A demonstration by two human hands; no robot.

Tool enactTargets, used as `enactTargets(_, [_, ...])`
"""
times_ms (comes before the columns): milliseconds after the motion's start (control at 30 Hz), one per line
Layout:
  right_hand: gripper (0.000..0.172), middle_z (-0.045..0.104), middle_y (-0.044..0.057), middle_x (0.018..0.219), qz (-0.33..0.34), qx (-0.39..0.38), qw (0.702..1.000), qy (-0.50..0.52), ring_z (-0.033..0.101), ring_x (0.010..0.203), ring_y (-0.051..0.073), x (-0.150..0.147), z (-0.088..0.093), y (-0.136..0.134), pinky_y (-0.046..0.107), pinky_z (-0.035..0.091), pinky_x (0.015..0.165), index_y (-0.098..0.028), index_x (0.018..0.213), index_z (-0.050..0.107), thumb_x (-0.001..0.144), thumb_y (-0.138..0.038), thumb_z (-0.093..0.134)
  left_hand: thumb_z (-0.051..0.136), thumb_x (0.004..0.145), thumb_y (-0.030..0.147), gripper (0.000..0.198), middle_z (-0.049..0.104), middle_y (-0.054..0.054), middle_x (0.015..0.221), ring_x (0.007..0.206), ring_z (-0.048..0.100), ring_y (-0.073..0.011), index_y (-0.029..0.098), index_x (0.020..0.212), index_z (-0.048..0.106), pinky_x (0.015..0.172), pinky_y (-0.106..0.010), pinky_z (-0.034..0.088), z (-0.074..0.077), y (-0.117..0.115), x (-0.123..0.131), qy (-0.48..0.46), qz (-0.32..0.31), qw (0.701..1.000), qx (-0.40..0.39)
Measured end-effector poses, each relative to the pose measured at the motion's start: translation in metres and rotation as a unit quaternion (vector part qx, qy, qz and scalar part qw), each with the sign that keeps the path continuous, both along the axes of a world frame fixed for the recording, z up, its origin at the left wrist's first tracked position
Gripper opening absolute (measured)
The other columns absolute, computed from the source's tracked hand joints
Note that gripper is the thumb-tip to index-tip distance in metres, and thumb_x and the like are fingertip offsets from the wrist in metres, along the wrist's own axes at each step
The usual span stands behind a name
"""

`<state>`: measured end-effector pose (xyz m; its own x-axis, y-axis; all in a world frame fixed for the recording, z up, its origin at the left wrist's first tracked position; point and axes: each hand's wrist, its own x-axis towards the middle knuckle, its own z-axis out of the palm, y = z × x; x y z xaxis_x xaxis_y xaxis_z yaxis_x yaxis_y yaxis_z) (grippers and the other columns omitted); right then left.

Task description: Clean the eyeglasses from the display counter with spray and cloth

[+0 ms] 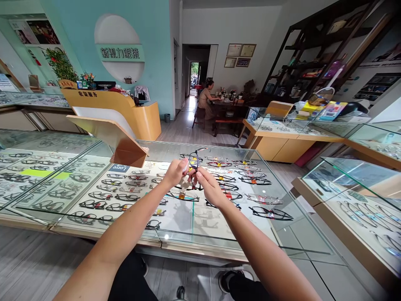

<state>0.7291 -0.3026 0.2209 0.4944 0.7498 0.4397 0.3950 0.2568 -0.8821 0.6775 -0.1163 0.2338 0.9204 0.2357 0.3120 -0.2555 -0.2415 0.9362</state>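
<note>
A pair of dark-framed eyeglasses [194,160] is held up on edge over the glass counter [219,234], one lens facing me. My left hand [176,172] is closed at the left side of the frame, thumb on top. Something small and whitish shows by that thumb, too small to name. Lower down, my right hand [208,185] pinches the frame from the right. Under the glass below both hands lie rows of eyeglasses [271,213], many with small coloured tags on them.
A tilted mirror stand [114,138] rests on the counter at left. More display cases stand at right, one topped with boxes and bags [322,109]. Behind are a wooden reception desk [109,108] and a seated person [206,100] at a table. A stool base is near my feet.
</note>
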Motion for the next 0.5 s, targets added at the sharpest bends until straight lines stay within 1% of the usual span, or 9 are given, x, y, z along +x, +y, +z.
enactTargets(133, [0.050, 0.069, 0.005, 0.095, 0.011, -0.004, 1.000, 0.008, 0.056, 0.082, 0.021, -0.0025, 0.0015, 0.0000, 0.036, 0.046, 0.079, -0.023, 0.106, 0.072, 0.112, -0.065, 0.047, 0.046, 0.088, 0.082, 0.071, 0.039, 0.000, 0.046, 0.046, 0.046, -0.0135, 0.025, 0.046, 0.042, 0.051, -0.031, 0.029, -0.0025, -0.0015, 0.0016, 0.013, -0.008, 1.000, -0.011])
enactTargets(300, [0.051, 0.065, 0.004, 0.092, 0.018, -0.008, 1.000, -0.005, 0.057, 0.082, 0.021, -0.0025, 0.0009, -0.0003, 0.037, 0.046, 0.082, -0.022, 0.106, 0.074, 0.113, -0.065, 0.046, 0.042, 0.088, 0.085, 0.074, 0.037, 0.001, 0.044, 0.045, 0.055, -0.0164, 0.025, 0.046, 0.042, 0.051, -0.031, 0.032, -0.0004, -0.0045, -0.0006, 0.033, -0.036, 0.999, -0.009])
enactTargets(400, [0.051, 0.067, 0.004, 0.094, 0.027, 0.002, 1.000, 0.005, 0.057, 0.082, 0.021, -0.0027, 0.0025, 0.0000, 0.037, 0.046, 0.081, -0.022, 0.107, 0.075, 0.112, -0.065, 0.048, 0.040, 0.087, 0.089, 0.076, 0.037, 0.001, 0.044, 0.045, 0.056, -0.0169, 0.024, 0.047, 0.044, 0.051, -0.031, 0.031, -0.0003, -0.0053, -0.0015, 0.039, -0.047, 0.998, -0.006])
enactTargets(500, [0.048, 0.070, 0.005, 0.094, 0.025, 0.023, 0.999, 0.039, 0.056, 0.081, 0.021, -0.0011, 0.0060, -0.0005, 0.038, 0.046, 0.080, -0.023, 0.107, 0.075, 0.111, -0.065, 0.051, 0.040, 0.087, 0.091, 0.078, 0.039, 0.000, 0.045, 0.047, 0.052, -0.0158, 0.024, 0.049, 0.046, 0.053, -0.031, 0.031, 0.0003, -0.0056, -0.0026, 0.029, -0.032, 0.999, -0.009])
